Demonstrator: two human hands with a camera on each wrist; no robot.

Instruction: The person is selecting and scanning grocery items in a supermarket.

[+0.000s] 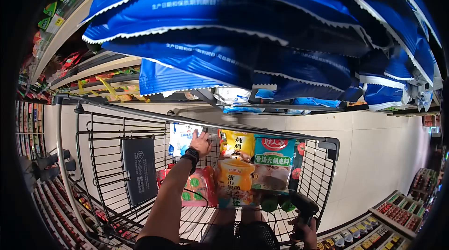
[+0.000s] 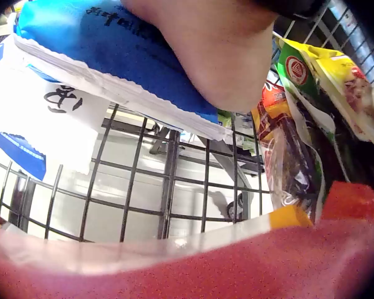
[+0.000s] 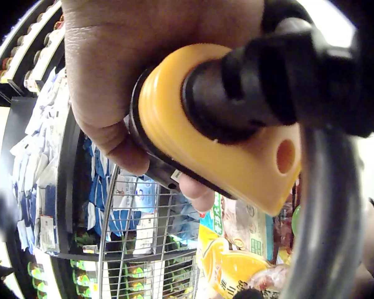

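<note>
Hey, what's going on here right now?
A person stands at a shopping cart in a store aisle. Their left hand reaches into the basket and grips a blue and white packet beside other food packets. Their right hand grips the cart handle. Blue bags fill the shelf ahead.

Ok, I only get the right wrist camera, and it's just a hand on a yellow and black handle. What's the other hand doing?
Observer: The left hand is on top of a blue and white bag at the far end of the cart.
Operator: Is it squeezing it?
Observer: I can't tell. The left wrist view only shows the palm lying against the bag.
Operator: What's under that hand?
Observer: A red packet lies lower in the cart, below the wrist.
Operator: Anything on the cart's side?
Observer: Yes, a dark panel hangs inside its left wall.
</note>
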